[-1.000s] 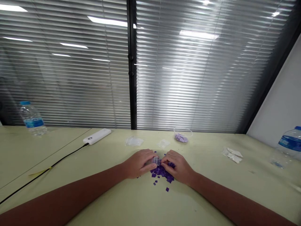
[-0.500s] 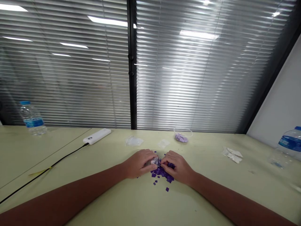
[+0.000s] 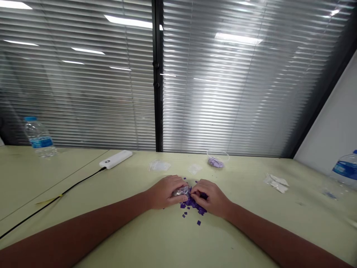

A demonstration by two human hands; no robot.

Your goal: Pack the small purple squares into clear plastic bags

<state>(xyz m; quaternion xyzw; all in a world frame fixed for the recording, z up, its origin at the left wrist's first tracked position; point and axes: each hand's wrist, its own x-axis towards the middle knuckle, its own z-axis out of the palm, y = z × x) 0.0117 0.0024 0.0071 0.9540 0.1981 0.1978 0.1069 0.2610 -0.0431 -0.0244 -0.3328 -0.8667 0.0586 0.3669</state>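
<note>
My left hand (image 3: 166, 192) lies on the table with thumb and fingers closed around a small clear plastic bag (image 3: 182, 191), its open-looking end toward the right. My right hand (image 3: 209, 198) is beside the bag's end, thumb and forefinger pinched together. What sits in that pinch is too small to make out. Under and between both hands spreads a pile of small purple square pieces (image 3: 192, 203), partly hidden by my right hand. A few loose purple squares lie nearer to me, one (image 3: 199, 223) apart from the rest.
Behind the hands are two flat clear bags (image 3: 159, 165) (image 3: 194, 169) and a clear round container (image 3: 216, 162) with pale purple pieces. A white power bank (image 3: 115, 159) with a black cable (image 3: 80, 183) is at left. Water bottles (image 3: 41, 139) (image 3: 344, 169) stand at both sides; white packets (image 3: 277, 182) lie right.
The bag in my left hand has tilted slightly, and more of its side shows. My right hand stays pinched in nearly the same place. The camera view has shifted a little.
</note>
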